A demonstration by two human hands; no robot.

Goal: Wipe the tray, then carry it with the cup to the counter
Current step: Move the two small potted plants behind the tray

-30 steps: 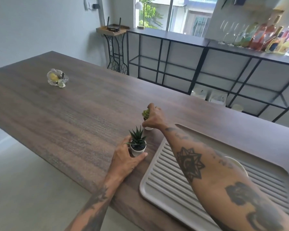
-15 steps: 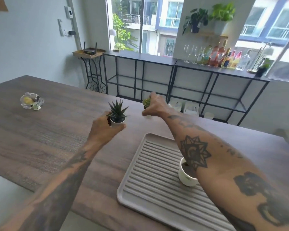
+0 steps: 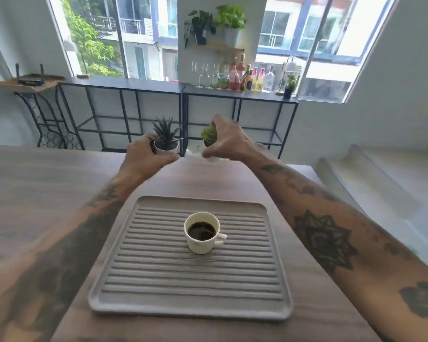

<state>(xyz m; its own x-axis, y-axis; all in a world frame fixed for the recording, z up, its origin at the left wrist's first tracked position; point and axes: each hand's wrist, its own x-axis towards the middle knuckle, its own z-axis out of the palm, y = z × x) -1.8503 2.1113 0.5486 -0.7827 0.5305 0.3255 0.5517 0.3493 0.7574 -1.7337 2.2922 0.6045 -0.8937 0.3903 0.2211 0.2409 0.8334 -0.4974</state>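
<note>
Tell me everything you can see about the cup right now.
The cup is small, off-white and looks ceramic, with one small handle pointing toward the right arm's side. It stands upright near the middle of the ribbed grey tray, resting on the ridges. It holds dark liquid, likely coffee, filled to well below the rim. Nothing else touches it: both hands are beyond the tray, each holding a small potted plant.
</note>
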